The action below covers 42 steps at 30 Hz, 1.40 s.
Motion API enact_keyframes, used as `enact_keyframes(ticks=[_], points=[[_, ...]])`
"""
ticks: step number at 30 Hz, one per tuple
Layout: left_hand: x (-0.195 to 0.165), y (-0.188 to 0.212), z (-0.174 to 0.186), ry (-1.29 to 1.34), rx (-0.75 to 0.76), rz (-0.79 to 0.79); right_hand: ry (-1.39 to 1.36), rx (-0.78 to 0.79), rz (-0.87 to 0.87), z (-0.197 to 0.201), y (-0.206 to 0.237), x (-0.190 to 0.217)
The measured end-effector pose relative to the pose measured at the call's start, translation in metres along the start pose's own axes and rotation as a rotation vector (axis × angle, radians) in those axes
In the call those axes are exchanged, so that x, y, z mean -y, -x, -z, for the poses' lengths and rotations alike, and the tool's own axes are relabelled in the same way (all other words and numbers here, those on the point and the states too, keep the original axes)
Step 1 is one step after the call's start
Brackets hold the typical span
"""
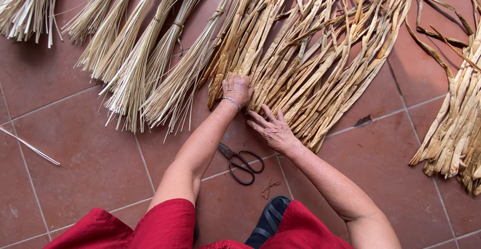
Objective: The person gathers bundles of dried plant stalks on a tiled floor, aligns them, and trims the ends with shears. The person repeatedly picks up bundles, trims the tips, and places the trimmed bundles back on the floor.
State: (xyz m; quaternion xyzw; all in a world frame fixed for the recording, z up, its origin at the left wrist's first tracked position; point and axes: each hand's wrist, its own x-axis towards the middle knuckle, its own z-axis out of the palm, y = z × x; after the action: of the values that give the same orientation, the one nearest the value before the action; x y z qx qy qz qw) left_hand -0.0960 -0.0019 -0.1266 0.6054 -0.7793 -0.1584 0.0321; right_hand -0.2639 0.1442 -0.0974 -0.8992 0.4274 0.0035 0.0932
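Dried leaves (310,63), broad, twisted and tan, lie fanned out on the red tile floor (75,164) in the upper middle of the view, their cut ends pointing toward the person. The left hand (237,89), a thin bracelet (231,100) at its wrist, is curled over the near ends of the leaves and grips a few of them. The right hand (273,129) lies just beside it, fingers spread flat and loose on the same ends, grasping nothing. Black-handled scissors (241,163) lie on the tiles between the two forearms. To the left lie bundles of thin straw (140,63), tied near the top. Another heap of leaves (458,129) lies at the right edge. Red cloth (165,226) and a dark sandal (270,219) show at the bottom.
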Motion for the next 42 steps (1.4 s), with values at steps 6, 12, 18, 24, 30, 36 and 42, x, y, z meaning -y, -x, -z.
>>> enact_keyframes(ticks=[6, 12, 18, 24, 30, 36, 42], points=[[-0.015, -0.001, 0.002, -0.156, 0.058, -0.096, -0.020, 0.078, -0.027, -0.001, 0.000, 0.000], [-0.014, -0.008, 0.009, -0.068, 0.207, 0.123, -0.065, 0.099, -0.040, -0.002, -0.003, 0.000], [-0.007, -0.005, 0.006, -0.087, 0.143, 0.084, -0.054, 0.110, -0.042, 0.000, -0.004, 0.002], [-0.013, -0.003, 0.010, -0.093, 0.110, 0.125, -0.087, 0.033, -0.022, 0.005, -0.002, 0.007], [0.000, 0.003, 0.020, 0.180, 0.035, 0.119, -0.226, -0.160, 0.123, -0.004, 0.020, 0.053], [0.059, -0.009, 0.046, -0.037, -0.379, 0.109, -0.492, 0.058, 0.100, -0.001, 0.033, 0.085], [0.049, -0.005, 0.022, -0.003, -0.118, -0.051, -0.478, -0.087, 0.081, -0.019, 0.037, 0.098]])
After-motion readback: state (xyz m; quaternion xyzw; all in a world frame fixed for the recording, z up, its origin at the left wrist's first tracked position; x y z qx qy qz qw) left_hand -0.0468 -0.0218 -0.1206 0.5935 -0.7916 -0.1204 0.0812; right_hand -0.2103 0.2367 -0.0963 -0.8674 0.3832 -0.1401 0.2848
